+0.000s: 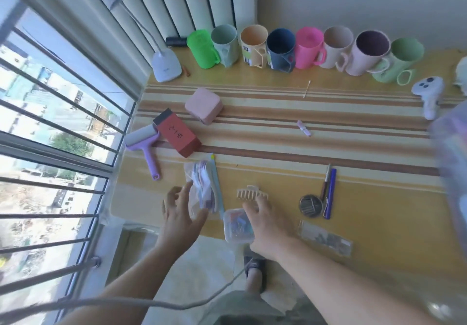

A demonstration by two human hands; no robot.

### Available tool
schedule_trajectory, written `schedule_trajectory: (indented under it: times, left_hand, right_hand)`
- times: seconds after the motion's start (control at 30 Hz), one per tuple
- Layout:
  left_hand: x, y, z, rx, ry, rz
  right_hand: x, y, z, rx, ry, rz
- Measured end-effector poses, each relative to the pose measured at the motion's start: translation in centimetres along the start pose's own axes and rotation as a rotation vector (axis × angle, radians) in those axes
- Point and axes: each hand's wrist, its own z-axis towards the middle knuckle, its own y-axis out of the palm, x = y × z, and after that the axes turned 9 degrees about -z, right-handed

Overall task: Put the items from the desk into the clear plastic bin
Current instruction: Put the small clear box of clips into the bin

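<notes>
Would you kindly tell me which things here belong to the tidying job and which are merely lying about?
Job:
zip bag
hair claw
clip box
pens
lint roller
red box

Lying about:
mugs
desk lamp

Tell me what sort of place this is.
Probably a room in an upper-floor flat, at a desk set against the window. The barred window looks down on rooftops, pale pleated curtains hang beside it, and a white gooseneck desk lamp and a row of coloured plastic mugs stand on the striped yellow desk.
</notes>
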Motion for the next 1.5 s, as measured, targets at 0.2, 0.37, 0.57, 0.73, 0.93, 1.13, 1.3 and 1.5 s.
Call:
schedule_trajectory:
  times: [0.2, 0.37, 0.57, 0.73, 0.93, 1.13, 1.3, 1.5]
  left_hand:
    - [1.5, 0.3, 6.5, -0.015, -0.317, -0.224]
    - [4.4, 1.8, 9.3, -0.078, -0.450, -0.048]
    - [5.2, 2.6, 8.6, -0.083, -0.405, -0.100]
    - [9.9, 0.3, 8.1, -0.058, -0.229, -0.142]
    - [23.4, -1.2, 8.9, -0.246, 0.084, -0.069]
    - [40.6, 3.2, 6.7, -0.375, 0.685, 0.172]
    - [56.1, 12.4, 0.1, -0.387, 1.119, 0.229]
    - [66.1, 23.8, -4.9, -0.562, 1.558, 0.492]
  right_hand:
    - [1.5, -1.8, -1.2, 0.131, 0.055, 0.157]
    - [2.4, -3.0, -1.2, 0.167, 0.099, 0.172]
    - [3.9, -3.4, -1.3, 0.183, 0.137, 0.191]
    - [6.3, -5.6, -1.7, 0.253, 0.166, 0.245]
    - [13.1, -12.0, -6.8, 0.437, 0.279, 0.375]
    - [24.3, -17.0, -17.6, 0.696, 0.523, 0.339]
    - [34.8, -15.3, -28.7, 0.766, 0.827, 0.452]
    - [40.9, -9.8, -33.1, 0.460, 1.066, 0.486]
